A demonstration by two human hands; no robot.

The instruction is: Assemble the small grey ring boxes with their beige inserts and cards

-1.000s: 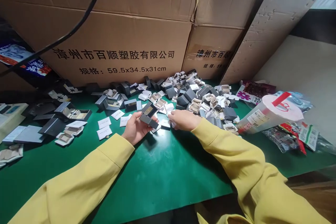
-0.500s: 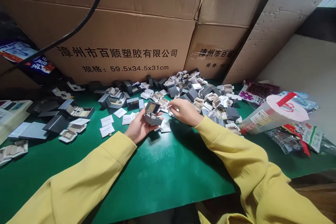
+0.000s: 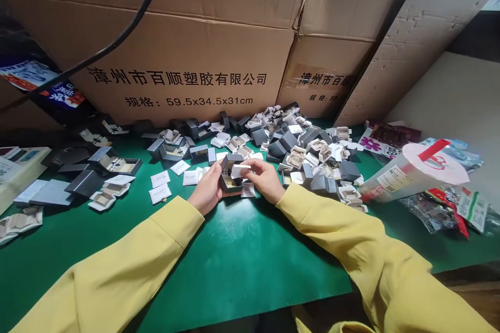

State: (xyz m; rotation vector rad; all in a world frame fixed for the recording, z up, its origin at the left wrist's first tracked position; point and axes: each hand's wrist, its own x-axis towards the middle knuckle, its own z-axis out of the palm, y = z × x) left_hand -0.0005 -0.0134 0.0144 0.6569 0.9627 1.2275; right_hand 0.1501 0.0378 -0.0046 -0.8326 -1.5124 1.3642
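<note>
At mid-table my left hand (image 3: pixel 207 188) is closed around a small dark grey jewelry box (image 3: pixel 230 184), its lid raised and a beige lining showing. My right hand (image 3: pixel 267 180) pinches a small white piece (image 3: pixel 240 170), perhaps a card or pad, in front of the box's opening. Whether the piece touches the box I cannot tell. Beside my left hand lie small white printed cards (image 3: pixel 159 194), and another white card (image 3: pixel 248 190) is under my right fingers. Beyond both hands spreads a heap of grey boxes and folded white inserts (image 3: pixel 296 158).
Large cardboard cartons (image 3: pixel 183 52) line the back of the green table (image 3: pixel 219 270). On the right leans a plastic cup (image 3: pixel 406 171) beside snack wrappers (image 3: pixel 437 210). Opened grey boxes (image 3: pixel 84 183) lie at left. A black cable (image 3: pixel 128 31) hangs across the upper left.
My right hand has come left and down to the box, bringing the white piece in front of it. My left hand has turned the box so its opening faces me more.
</note>
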